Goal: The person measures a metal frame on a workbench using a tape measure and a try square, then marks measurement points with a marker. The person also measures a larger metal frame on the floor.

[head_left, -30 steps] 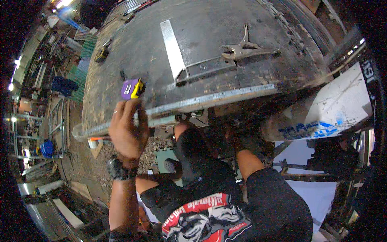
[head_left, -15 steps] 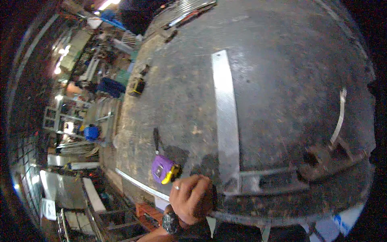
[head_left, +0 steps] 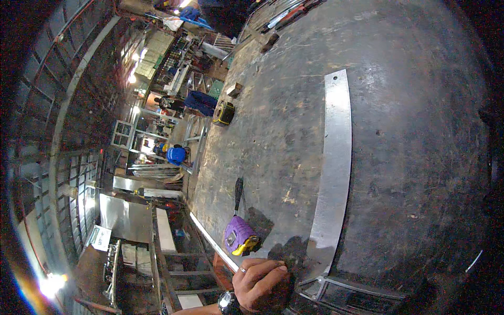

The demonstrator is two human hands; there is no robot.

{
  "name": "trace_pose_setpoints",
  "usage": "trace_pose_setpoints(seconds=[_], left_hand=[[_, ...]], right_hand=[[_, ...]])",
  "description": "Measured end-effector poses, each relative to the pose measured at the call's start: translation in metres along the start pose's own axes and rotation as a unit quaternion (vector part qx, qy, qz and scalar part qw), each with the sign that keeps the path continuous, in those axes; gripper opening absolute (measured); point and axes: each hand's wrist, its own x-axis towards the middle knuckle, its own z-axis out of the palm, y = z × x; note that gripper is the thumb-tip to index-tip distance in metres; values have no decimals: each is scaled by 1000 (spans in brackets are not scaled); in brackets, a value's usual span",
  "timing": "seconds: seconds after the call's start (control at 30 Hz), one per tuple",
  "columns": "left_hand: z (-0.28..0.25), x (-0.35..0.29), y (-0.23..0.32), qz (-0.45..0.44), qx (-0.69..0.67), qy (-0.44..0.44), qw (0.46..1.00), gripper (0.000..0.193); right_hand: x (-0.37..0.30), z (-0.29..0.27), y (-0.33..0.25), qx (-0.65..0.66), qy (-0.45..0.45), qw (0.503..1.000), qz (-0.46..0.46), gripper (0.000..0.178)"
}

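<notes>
My left hand (head_left: pixel 262 285), with a ring and a wristwatch, is curled closed at the near edge of the dark worktop (head_left: pixel 273 136). Whatever its fingers hold, if anything, is hidden. Just beyond the knuckles lies a purple and yellow tape measure (head_left: pixel 240 234) with a black wrist strap, apart from the hand. A long flat metal strip (head_left: pixel 336 157) with a hole at its far end lies to the right of the tape measure, running away from me. At the strip's near end a metal frame piece (head_left: pixel 346 291) is partly visible. My right hand is not in view.
A black and yellow tape measure (head_left: pixel 224 113) and a small block (head_left: pixel 234 90) sit near the worktop's left edge. Long metal pieces (head_left: pixel 286 16) lie at the far end. Left of the worktop are metal frames and a person in blue (head_left: pixel 177 154).
The view has turned, so the worktop things appear farther right. The curved strip and the brown metal part at the right have left their former places in view. My left hand stays closed near the edge.
</notes>
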Motion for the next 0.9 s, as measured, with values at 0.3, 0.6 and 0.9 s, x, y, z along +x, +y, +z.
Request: trace_pose_setpoints(seconds=[0.3, 0.6, 0.9], left_hand=[[0, -1, 4, -9, 13, 6, 1000, 39], [7, -5, 7, -53, -26, 48, 997, 38], [19, -18, -11, 48, -102, 114, 987, 51]], right_hand=[[-14, -19, 3, 30, -4, 999, 12, 31], [-22, -19, -19, 95, -16, 994, -50, 32], [-45, 15, -31, 400, -99, 899, -148, 32]])
